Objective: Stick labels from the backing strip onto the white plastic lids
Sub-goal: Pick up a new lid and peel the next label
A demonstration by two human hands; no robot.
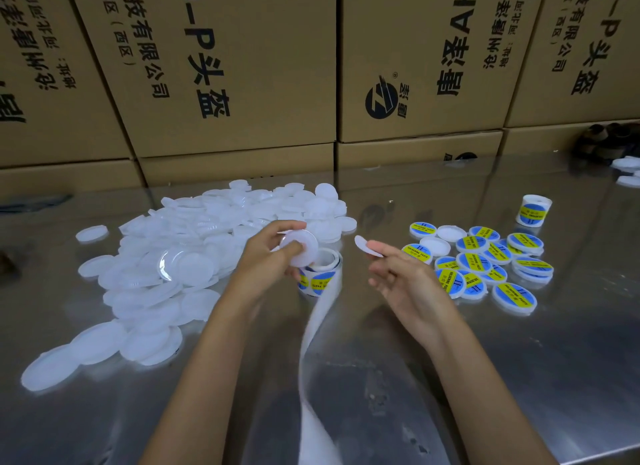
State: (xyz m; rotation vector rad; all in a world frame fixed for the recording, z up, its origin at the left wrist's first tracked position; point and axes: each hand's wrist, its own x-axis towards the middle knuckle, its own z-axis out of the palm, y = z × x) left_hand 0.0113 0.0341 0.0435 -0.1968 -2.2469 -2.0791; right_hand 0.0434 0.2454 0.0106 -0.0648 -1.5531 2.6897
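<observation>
My left hand (pixel 273 253) grips a bare white plastic lid (pixel 302 246) between thumb and fingers, just above the label roll (pixel 320 274). The roll stands on the steel table with blue and yellow labels on it. Its empty white backing strip (pixel 313 343) trails toward me. My right hand (pixel 394 270) hovers to the right of the roll, fingers mostly straight, with a round label (pixel 365 246) stuck on its fingertips, white side showing.
A big heap of bare white lids (pixel 180 257) covers the table's left half. Several labelled lids (pixel 485 260) lie at the right, with a second label roll (pixel 533 210) behind them. Cardboard boxes (pixel 242 66) wall the back edge.
</observation>
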